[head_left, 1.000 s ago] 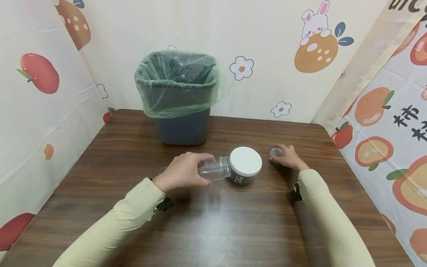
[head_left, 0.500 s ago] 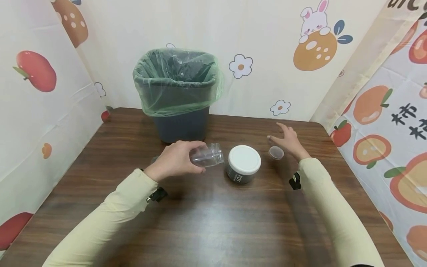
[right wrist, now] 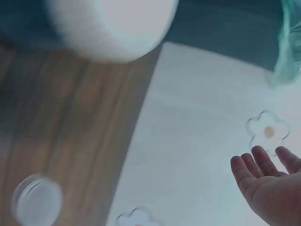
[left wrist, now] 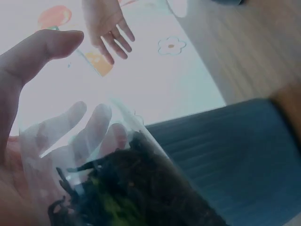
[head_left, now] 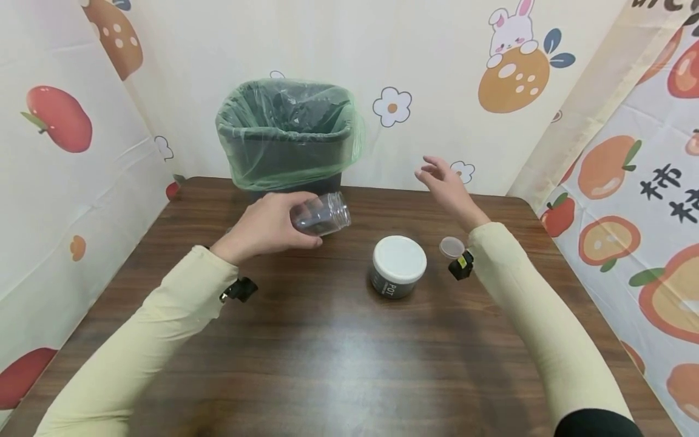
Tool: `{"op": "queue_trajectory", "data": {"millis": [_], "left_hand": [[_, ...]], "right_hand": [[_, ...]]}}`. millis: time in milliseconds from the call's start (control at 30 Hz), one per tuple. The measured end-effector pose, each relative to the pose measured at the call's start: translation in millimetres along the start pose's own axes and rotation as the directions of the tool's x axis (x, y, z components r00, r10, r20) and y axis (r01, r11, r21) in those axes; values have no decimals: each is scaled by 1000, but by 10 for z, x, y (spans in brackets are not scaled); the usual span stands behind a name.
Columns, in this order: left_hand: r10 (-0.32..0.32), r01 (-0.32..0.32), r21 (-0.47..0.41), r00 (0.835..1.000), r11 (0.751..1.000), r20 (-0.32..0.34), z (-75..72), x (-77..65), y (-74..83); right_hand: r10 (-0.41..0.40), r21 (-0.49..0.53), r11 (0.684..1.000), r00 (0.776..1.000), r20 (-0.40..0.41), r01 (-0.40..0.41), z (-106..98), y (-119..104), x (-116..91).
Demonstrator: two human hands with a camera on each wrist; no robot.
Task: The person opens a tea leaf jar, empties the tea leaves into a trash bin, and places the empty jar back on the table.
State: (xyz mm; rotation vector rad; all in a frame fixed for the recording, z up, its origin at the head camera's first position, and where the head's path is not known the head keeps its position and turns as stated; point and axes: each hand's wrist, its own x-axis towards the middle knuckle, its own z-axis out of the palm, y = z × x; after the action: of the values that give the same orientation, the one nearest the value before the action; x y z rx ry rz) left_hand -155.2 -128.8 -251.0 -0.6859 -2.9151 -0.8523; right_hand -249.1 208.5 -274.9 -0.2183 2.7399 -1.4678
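Note:
My left hand [head_left: 264,226] grips a clear jar [head_left: 323,214] that lies tilted on its side, its uncapped threaded mouth facing right, in front of the bin. Dark, leafy dried pieces with some green [left wrist: 127,193] show inside the jar in the left wrist view. My right hand [head_left: 446,187] is raised over the table's back edge at the right, fingers loose and holding nothing. A small clear round lid [head_left: 451,247] lies on the table below it. Between the hands stands a dark tub [head_left: 397,267] with a white lid, marked "POT".
A dark bin [head_left: 295,158] lined with a green bag stands at the table's back, just behind the left hand. The brown wooden table [head_left: 349,352] meets a printed cloth wall [head_left: 415,48] at the back, with more cloth at both sides.
My right hand has let go of the small lid and risen up and away. The left hand has carried the jar left and up, away from the tub toward the bin.

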Motion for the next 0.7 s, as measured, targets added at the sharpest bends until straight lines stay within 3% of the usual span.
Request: {"op": "queue_trajectory", "data": {"millis": [433, 700], "left_hand": [[-24, 23, -24, 999, 999, -40, -573, 281, 187], [-63, 64, 13, 997, 998, -37, -957, 436, 292]], "right_hand": [[-92, 40, 995, 996, -8, 92, 105, -668, 123], [-120, 49, 992, 993, 9, 119, 117, -962, 177]]}}
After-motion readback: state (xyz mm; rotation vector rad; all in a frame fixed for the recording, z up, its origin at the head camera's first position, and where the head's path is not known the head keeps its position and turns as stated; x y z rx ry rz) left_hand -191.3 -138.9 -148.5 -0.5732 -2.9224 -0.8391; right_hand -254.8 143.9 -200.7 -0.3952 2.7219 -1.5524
